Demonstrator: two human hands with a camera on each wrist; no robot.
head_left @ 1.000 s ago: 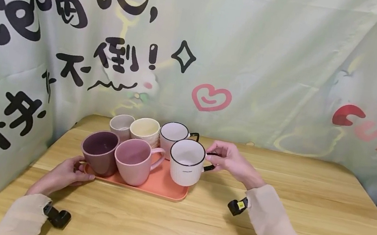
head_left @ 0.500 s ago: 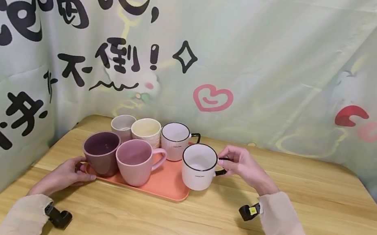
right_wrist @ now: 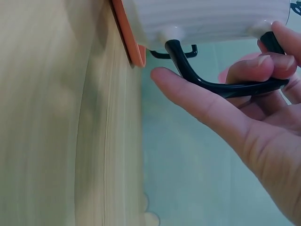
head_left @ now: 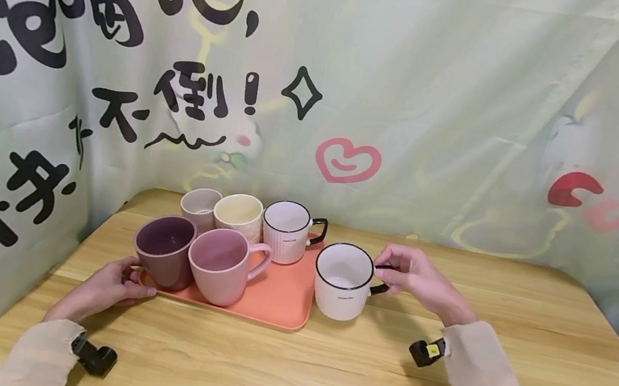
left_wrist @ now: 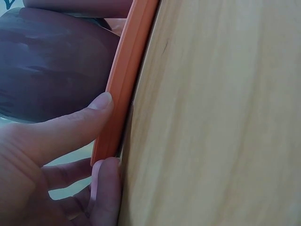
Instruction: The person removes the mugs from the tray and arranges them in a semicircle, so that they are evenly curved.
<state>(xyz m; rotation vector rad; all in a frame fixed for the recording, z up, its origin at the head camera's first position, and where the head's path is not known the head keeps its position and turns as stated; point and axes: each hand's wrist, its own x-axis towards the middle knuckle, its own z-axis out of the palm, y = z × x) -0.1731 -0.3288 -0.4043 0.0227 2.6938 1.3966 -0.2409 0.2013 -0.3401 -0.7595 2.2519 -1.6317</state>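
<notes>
The white mug (head_left: pixel 342 280) with the black rim sits just off the right edge of the orange tray (head_left: pixel 280 300), upright over the wooden table (head_left: pixel 353 375) — whether its base is fully down, the head view cannot settle. The right hand (head_left: pixel 416 279) has it by the black handle (right_wrist: pixel 214 82), fingers curled through the loop and the thumb stretched along the outside. That handle looks like the sound place to hold it; the glazed ribbed wall would likely be slick, and as ceramic it should be stiff, fairly weighty for its size, and liable to chip if knocked against its neighbours.

Over on the other side, the left hand (head_left: pixel 109 286) pinches the tray's near-left rim (left_wrist: pixel 123 80) — thumb on top, fingers beneath — right beside the dark purple mug (head_left: pixel 163 249). On the tray as well: a pink mug (head_left: pixel 220 265), a grey cup (head_left: pixel 199 205), a cream cup (head_left: pixel 238 214) and a second white mug (head_left: pixel 287 230), packed close together.

The tabletop is pale wood grain, smooth and flat. Behind it hangs a light green cloth backdrop (head_left: pixel 423 89) printed with black characters, a pink heart and coloured letters.
</notes>
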